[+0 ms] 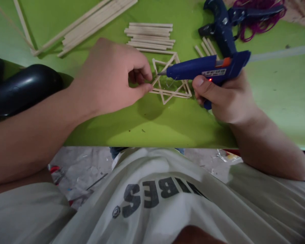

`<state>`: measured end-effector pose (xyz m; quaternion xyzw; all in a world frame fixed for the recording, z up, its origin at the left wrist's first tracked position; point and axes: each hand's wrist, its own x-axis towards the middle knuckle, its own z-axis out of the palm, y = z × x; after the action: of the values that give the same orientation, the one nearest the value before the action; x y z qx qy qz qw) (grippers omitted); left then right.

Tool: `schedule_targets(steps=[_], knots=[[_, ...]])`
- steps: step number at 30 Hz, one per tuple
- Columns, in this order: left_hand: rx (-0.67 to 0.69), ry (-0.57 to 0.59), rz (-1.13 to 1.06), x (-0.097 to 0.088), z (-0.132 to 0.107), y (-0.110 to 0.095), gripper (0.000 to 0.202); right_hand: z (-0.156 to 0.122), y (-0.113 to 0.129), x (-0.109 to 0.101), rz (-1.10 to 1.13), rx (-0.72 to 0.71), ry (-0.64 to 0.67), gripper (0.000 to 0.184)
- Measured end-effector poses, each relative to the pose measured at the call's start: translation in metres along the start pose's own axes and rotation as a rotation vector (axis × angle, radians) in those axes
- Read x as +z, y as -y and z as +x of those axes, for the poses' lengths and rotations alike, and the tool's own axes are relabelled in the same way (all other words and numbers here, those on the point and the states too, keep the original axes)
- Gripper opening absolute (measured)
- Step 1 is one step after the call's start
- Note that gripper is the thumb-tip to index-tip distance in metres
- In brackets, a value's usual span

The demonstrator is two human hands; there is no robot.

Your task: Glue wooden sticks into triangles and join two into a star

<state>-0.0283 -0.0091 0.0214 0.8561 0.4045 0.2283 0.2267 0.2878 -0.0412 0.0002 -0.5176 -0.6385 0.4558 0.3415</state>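
A star-shaped frame of thin wooden sticks [175,93] lies on the green table, its sticks crossing one another. My left hand [117,74] pinches the frame's left corner between thumb and fingers. In my right hand [226,95] is a blue hot glue gun [193,68], with a red light glowing on its side. The gun's metal nozzle points left, at the sticks near my left fingertips; whether it touches them I cannot tell. Fine glue strands hang below the nozzle.
Short sticks [149,35] lie in a row behind the frame, with longer sticks [99,25] at the back left. A dark blue cutter-like tool [222,25] rests beside purple string [256,30]. A black rounded object [25,89] sits at left. The table's front edge [147,146] runs before my shirt.
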Motion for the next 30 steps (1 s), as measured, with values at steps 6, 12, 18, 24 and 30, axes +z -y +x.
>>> schedule_targets(steps=[6, 12, 18, 24, 30], knots=[[-0.012, 0.009, 0.004, 0.0018, 0.0011, -0.0012, 0.010, 0.0004, 0.0026, -0.0030, -0.019, 0.034, 0.018, 0.058], [-0.031, 0.014, 0.007, -0.0006, 0.0024, 0.0000, 0.009, -0.0025, 0.0019, -0.0069, -0.017, 0.069, 0.011, 0.053], [-0.060, 0.067, 0.018, 0.0016, 0.0017, 0.0021, 0.009, -0.0026, 0.0018, -0.0065, 0.018, 0.039, 0.014, 0.049], [-0.032, 0.064, -0.003, 0.0032, 0.0025, 0.0011, 0.008, -0.0027, 0.0026, -0.0042, 0.017, 0.040, -0.010, 0.049], [-0.007, 0.061, -0.007, 0.0040, 0.0028, 0.0012, 0.010, -0.0033, 0.0006, -0.0037, 0.031, 0.005, -0.023, 0.047]])
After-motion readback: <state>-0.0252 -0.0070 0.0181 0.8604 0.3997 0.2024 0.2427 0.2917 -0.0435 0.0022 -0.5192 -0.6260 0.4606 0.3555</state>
